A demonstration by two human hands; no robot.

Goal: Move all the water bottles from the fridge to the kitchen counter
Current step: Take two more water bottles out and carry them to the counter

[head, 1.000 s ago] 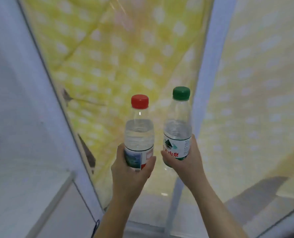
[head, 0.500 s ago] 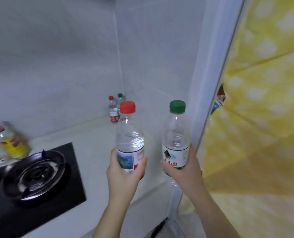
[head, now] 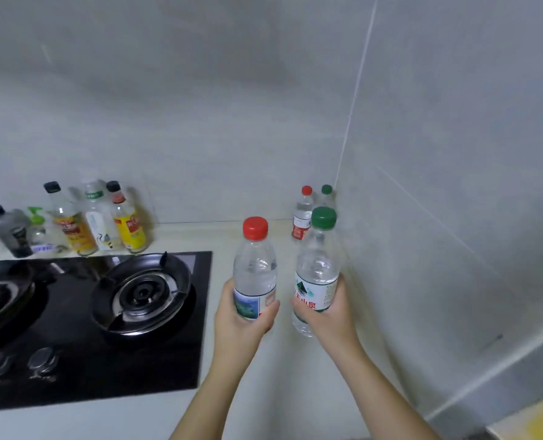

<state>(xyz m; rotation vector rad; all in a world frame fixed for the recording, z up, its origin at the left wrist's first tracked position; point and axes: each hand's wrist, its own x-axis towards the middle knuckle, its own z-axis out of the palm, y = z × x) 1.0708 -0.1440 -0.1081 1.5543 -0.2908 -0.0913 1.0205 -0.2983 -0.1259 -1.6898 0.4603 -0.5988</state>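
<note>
Now L grip (head: 244, 322) clenched on red-cap bottle (head: 255, 274), R grip (head: 330, 315) on green-cap bottle (head: 318, 271), both upright; table (head: 225, 236) strip straight ahead, right of stove (head: 105, 312).

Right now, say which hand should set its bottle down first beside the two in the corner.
Right, probably: the right hand holds its green-capped bottle nearest the corner bottles; the left hand is nearer the stove.
</note>
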